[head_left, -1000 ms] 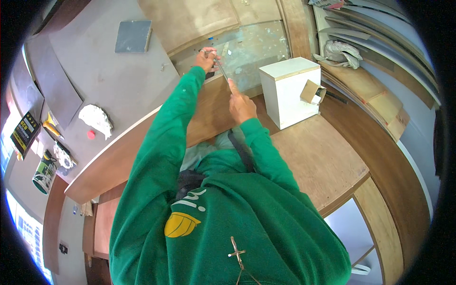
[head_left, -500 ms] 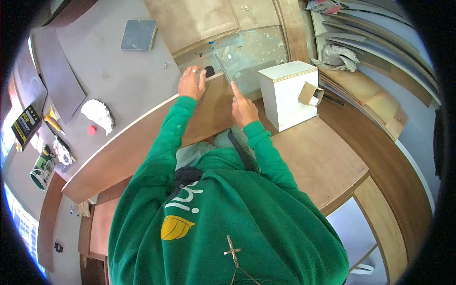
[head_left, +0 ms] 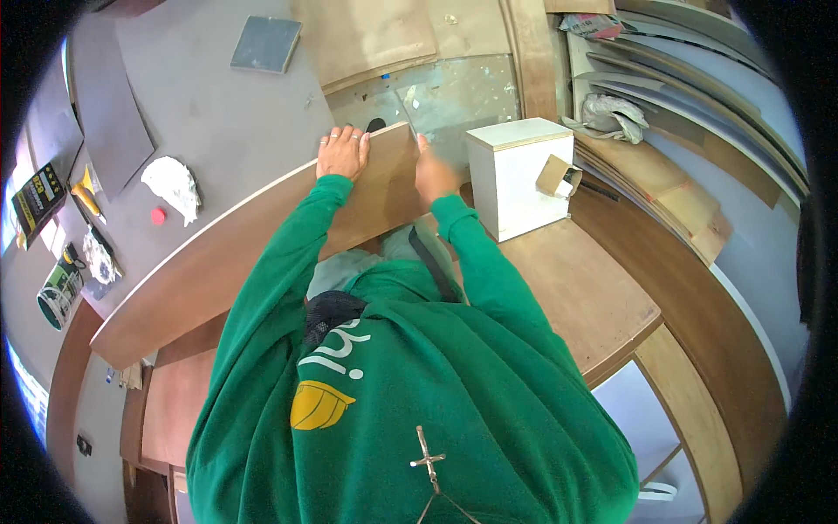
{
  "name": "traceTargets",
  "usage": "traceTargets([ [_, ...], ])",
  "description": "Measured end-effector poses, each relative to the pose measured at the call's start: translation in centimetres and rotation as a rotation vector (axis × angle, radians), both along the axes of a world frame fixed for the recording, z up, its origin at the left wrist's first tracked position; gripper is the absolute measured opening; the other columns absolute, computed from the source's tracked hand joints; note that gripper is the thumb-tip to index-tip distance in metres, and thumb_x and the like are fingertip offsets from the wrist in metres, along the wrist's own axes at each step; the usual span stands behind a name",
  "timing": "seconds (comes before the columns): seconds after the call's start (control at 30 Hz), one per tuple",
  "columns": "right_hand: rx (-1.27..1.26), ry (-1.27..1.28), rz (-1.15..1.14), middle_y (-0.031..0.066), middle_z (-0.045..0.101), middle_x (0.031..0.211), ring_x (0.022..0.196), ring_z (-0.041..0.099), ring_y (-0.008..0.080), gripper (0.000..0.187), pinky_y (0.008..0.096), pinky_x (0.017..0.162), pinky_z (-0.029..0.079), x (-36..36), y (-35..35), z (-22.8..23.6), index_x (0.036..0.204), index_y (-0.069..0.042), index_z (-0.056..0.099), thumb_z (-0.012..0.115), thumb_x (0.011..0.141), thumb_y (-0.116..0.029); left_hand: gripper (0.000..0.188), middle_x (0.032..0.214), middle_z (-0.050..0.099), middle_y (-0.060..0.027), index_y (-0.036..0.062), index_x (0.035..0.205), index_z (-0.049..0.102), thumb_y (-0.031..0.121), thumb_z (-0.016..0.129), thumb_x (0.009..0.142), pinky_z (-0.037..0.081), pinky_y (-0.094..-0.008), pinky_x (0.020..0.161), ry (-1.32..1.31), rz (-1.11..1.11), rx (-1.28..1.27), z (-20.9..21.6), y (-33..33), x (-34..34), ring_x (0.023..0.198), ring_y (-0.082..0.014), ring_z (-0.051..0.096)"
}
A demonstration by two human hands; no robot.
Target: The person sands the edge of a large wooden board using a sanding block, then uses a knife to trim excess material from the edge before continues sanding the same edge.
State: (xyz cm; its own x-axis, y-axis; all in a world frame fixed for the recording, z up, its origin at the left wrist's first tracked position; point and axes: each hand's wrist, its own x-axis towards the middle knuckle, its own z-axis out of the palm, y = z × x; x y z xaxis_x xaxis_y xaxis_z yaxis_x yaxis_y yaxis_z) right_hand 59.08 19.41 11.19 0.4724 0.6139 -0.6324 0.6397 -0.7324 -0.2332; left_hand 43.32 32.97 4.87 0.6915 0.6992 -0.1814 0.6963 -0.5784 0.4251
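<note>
My left hand [head_left: 343,150] lies flat on the far end of a long brown board [head_left: 218,253], fingers spread, holding nothing. My right hand [head_left: 434,172] is closed at the board's end edge, and a thin grey blade-like tool [head_left: 403,106] rises from it over a speckled glassy sheet [head_left: 454,87]. A small black object [head_left: 375,125] lies just beyond the board, between my hands. My green sleeves fill the lower middle of the view.
A white box [head_left: 522,175] with a cardboard roll [head_left: 557,175] against it stands on the brown workbench [head_left: 585,297] right of my right hand. Stacked boards [head_left: 690,192] lean at the right. On the grey floor lie a white rag [head_left: 173,183], a red cap [head_left: 158,215] and a grey tile [head_left: 266,44].
My left hand has drawn back from the speckled sheet and settled flat on the board's end. The right hand has stayed at the board's end edge.
</note>
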Motion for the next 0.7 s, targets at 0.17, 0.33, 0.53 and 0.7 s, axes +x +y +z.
traceTargets([
  [0.17, -0.034, 0.019, 0.009, 0.0234, 0.070, 0.096, 0.086, 0.066, 0.0458, 0.065, 0.0585, 0.079, 0.051, 0.6, 0.4, 1.1, 0.155, -0.031, 0.028, 0.050, 0.095, -0.021, 0.035, 0.103, 0.064, -0.0082, 0.0095, 0.100, 0.069, 0.035, 0.046, 0.102, 0.046, -0.0464, 0.092, -0.013, 0.029, -0.014, 0.0, 0.2, -0.1, 0.105, -0.0281, 0.058],
  [0.33, 0.009, 0.018, -0.027, 0.0242, 0.069, 0.094, 0.085, 0.065, 0.0469, 0.064, 0.0583, 0.078, 0.050, 0.6, 0.4, 1.6, 0.155, -0.031, 0.027, 0.049, 0.096, -0.021, 0.033, 0.104, 0.062, -0.0084, 0.0090, 0.101, 0.068, 0.034, 0.046, 0.101, 0.046, -0.0469, 0.091, -0.004, -0.026, 0.001, 0.7, -0.1, -0.4, 0.105, -0.0299, 0.057],
  [0.53, 0.036, -0.004, 0.019, 0.0285, 0.068, 0.089, 0.080, 0.064, 0.0492, 0.065, 0.0589, 0.075, 0.050, -0.4, 0.1, 1.6, 0.156, -0.027, 0.026, 0.048, 0.095, -0.019, 0.034, 0.106, 0.061, -0.0110, 0.0079, 0.103, 0.068, 0.034, 0.047, 0.100, 0.045, -0.0486, 0.092, -0.062, 0.034, -0.084, 0.6, -0.4, -1.4, 0.108, -0.0318, 0.055],
  [0.7, -0.029, 0.039, 0.066, 0.0270, 0.068, 0.092, 0.083, 0.065, 0.0476, 0.065, 0.0580, 0.078, 0.050, -2.0, 0.7, 1.5, 0.156, -0.027, 0.027, 0.049, 0.095, -0.019, 0.035, 0.108, 0.061, -0.0111, 0.0065, 0.101, 0.070, 0.034, 0.047, 0.100, 0.045, -0.0490, 0.093, -0.070, 0.078, -0.146, 1.5, 0.3, -3.5, 0.110, -0.0311, 0.056],
])
